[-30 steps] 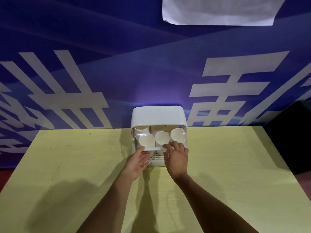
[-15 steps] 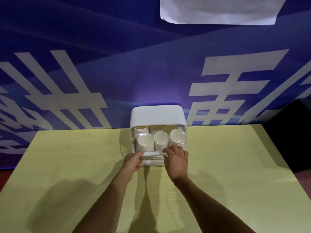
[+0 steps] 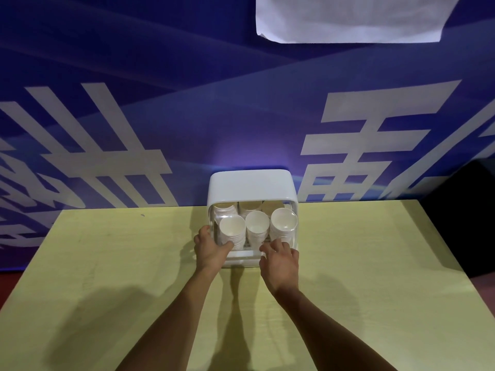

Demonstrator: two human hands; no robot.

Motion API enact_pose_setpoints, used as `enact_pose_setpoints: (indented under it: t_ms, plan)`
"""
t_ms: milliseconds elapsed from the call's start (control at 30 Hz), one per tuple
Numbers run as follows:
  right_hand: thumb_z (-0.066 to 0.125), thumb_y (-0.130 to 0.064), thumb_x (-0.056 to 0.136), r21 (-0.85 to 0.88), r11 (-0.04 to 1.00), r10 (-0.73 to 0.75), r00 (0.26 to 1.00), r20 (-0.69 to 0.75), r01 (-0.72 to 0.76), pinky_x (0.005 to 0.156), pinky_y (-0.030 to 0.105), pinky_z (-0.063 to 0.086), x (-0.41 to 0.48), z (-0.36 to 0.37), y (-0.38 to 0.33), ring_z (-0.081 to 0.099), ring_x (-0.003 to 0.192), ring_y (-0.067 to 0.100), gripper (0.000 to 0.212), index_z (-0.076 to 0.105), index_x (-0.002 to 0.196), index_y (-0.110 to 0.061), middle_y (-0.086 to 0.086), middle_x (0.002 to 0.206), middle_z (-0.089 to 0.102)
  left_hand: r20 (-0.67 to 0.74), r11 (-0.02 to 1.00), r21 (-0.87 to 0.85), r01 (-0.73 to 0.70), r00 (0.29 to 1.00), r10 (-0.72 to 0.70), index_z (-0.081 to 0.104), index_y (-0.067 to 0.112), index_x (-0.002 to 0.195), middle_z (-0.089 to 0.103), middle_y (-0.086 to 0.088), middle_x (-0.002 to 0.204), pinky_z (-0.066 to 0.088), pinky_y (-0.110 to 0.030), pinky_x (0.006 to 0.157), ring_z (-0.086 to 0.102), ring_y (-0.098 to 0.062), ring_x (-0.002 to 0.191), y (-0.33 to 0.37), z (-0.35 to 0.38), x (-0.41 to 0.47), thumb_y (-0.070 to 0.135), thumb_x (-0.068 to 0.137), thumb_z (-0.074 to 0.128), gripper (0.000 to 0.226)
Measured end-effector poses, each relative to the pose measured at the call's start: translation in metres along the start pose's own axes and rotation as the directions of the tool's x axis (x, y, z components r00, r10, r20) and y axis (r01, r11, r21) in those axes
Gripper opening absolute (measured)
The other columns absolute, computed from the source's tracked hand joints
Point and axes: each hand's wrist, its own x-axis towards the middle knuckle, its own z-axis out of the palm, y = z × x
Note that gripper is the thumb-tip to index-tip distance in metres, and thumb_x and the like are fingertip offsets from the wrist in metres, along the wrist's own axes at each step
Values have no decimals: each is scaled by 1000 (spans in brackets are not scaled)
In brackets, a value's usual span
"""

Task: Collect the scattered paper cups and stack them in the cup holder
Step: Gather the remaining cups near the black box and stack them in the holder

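A white cup holder with a rounded top stands at the table's far edge against the wall. Behind its clear front lid are three front stacks of white paper cups, left, middle and right, with more stacks behind them. My left hand grips the holder's front left corner, thumb on the front and fingers round the side. My right hand is curled over the lid's lower right edge. No loose cups are in view.
The yellow-green table spreads wide to both sides of my arms. A blue banner wall with large white characters rises right behind the holder. A white sheet hangs at the top. Beyond the right table edge lies a dark area.
The clear lid has come down from half raised to low at the holder's front. My left hand shifted from the lid's bar to the holder's left corner. My right hand followed the lid down.
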Motion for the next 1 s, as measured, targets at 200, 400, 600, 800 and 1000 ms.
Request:
enact_pose_setpoints:
  t_ms: [200, 400, 600, 800, 1000]
  plan:
    - [66, -22, 77, -33, 999, -9, 1000, 22, 9, 72, 34, 45, -5, 0, 2, 60, 79, 20, 12, 75, 84, -28, -5, 85, 65, -37, 999, 2, -46, 998, 46, 36, 14, 143, 39, -13, 143, 43, -44, 103, 43, -33, 129, 9, -3, 0, 20, 73, 80, 83]
    - [63, -16, 75, -78, 997, -6, 993, 114, 14, 72, 34, 46, -7, 0, -2, 61, 80, 22, 17, 74, 86, -23, -1, 86, 64, -52, 993, 25, -114, 992, 116, 39, 11, 141, 42, -16, 139, 42, -42, 105, 45, -35, 125, 14, -9, 1, 15, 77, 75, 74]
    - [59, -16, 76, -97, 994, -20, 977, 213, 41, 82, 37, 47, -11, -2, -7, 61, 95, 25, 28, 69, 103, -18, 3, 101, 64, -1, 994, 8, -109, 994, 109, 41, 16, 140, 45, -12, 139, 45, -44, 103, 50, -31, 123, 10, -16, 4, 16, 81, 75, 68]
    - [51, -16, 85, -137, 985, -56, 941, 334, 107, 94, 38, 41, -11, -11, -8, 51, 119, 26, 41, 55, 126, -15, 6, 128, 52, 24, 989, 51, -137, 990, 136, 43, 12, 138, 45, -13, 135, 46, -42, 102, 52, -31, 119, 12, -21, 4, 17, 81, 73, 65]
    - [52, -21, 87, -147, 974, -85, 881, 466, 171, 100, 41, 40, -7, -27, -8, 46, 125, 28, 46, 48, 133, -13, 8, 135, 45, 52, 976, 120, -182, 983, 177, 42, 15, 139, 45, -12, 136, 47, -41, 100, 52, -31, 120, 20, -26, 0, 20, 81, 73, 66]
